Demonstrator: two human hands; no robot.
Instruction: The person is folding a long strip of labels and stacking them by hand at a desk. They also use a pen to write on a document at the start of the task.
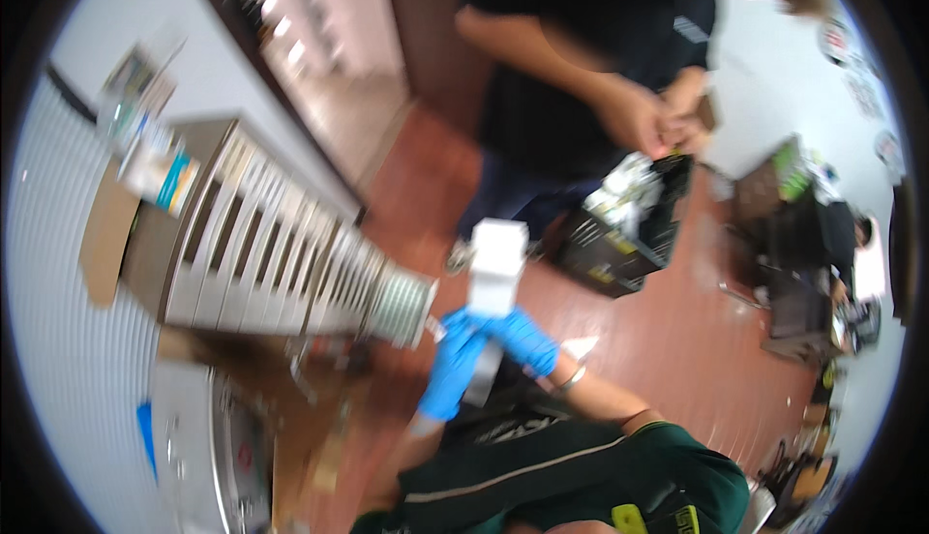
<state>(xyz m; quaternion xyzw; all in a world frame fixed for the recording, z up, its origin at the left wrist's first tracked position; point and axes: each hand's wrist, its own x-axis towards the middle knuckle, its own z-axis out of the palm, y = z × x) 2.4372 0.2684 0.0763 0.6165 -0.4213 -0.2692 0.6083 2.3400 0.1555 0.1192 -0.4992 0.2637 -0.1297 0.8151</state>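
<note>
Both my hands are in blue gloves and meet in front of my body. My left hand and my right hand are closed around the near end of a white box, which points away from me. A greyish-white, box-like piece shows below the gloves between my wrists; whether it belongs to the same box I cannot tell. By the left fingers is a small white bit, too blurred to name. Motion smears the fingers, so their exact grip is unclear.
A person in a dark shirt stands opposite, hands together above a black crate holding whitish packages. To the left is a tall cabinet with many shallow drawers, and a sink nearer me. Dark furniture stands far right on the reddish floor.
</note>
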